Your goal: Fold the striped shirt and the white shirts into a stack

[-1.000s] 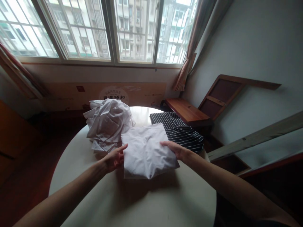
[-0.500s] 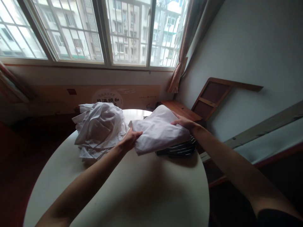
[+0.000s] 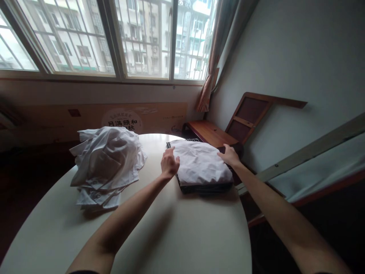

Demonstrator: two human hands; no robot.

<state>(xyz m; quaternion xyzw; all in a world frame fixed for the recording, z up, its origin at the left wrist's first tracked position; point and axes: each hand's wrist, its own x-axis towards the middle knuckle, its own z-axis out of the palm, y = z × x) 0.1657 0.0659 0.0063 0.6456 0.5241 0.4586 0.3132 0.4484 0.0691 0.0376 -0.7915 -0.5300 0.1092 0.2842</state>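
Note:
A folded white cloth garment (image 3: 199,161) lies flat on top of folded dark garments with white stripes (image 3: 209,188), near the table's right side. At its left edge rests my left hand (image 3: 169,163), with thumb and fingers apart. Along the opposite edge my right hand (image 3: 229,155) is open, its thumb and fingers spread at the cloth's side. Neither hand is gripping the cloth. To the left sits a rumpled heap of white shirts (image 3: 110,158), with collars and buttoned fronts partly showing at the near side.
The round white table (image 3: 199,236) carries both piles. Beyond its far right edge stand a low wooden bench (image 3: 209,131) and a leaning wooden frame (image 3: 246,114) against the wall. A barred window (image 3: 145,42) and a tied curtain (image 3: 204,95) are ahead.
The folded white garment came down from both hands onto the striped garments. My hands let go and moved slightly apart to its two sides. The view shifted a little right.

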